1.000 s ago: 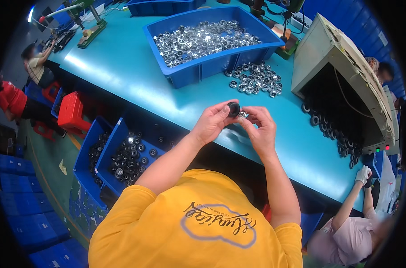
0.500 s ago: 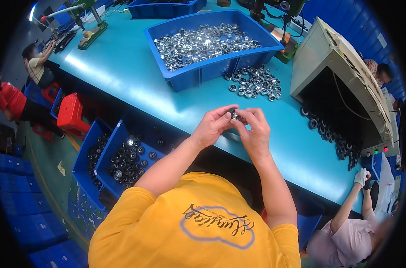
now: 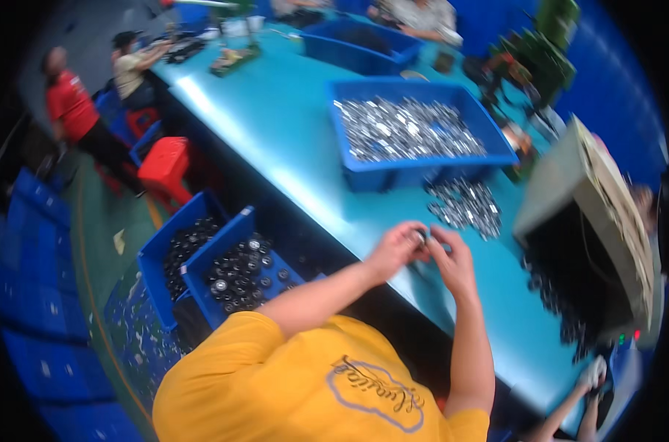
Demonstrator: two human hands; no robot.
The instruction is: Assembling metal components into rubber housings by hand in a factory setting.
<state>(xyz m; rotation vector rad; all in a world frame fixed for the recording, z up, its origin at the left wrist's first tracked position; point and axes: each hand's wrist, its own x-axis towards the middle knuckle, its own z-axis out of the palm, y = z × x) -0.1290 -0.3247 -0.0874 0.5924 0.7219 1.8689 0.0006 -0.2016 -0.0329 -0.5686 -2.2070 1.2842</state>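
Note:
Over the table's front edge, my left hand (image 3: 393, 253) pinches a small wheel (image 3: 421, 236) with a black rim between thumb and fingers. My right hand (image 3: 454, 264) is closed up against the wheel's other side, thumb and forefinger at it; blur hides the exact contact. Just beyond my hands lies a loose pile of silver metal wheels (image 3: 465, 206). Behind that pile stands a big blue bin (image 3: 393, 178) filled with more such silver wheels.
At lower left, blue crates (image 3: 192, 274) hold black-rimmed wheels. A beige machine housing (image 3: 548, 193) stands right, black rings (image 3: 544, 283) spilling from its mouth. A red stool (image 3: 165, 168) is at left. Co-workers sit around the turquoise table (image 3: 283, 140); one gloved hand (image 3: 593, 372) shows lower right.
The whole view has swung, so table, bins and hands sit further right and lower, with more blur. Both hands stay together at the small wheel.

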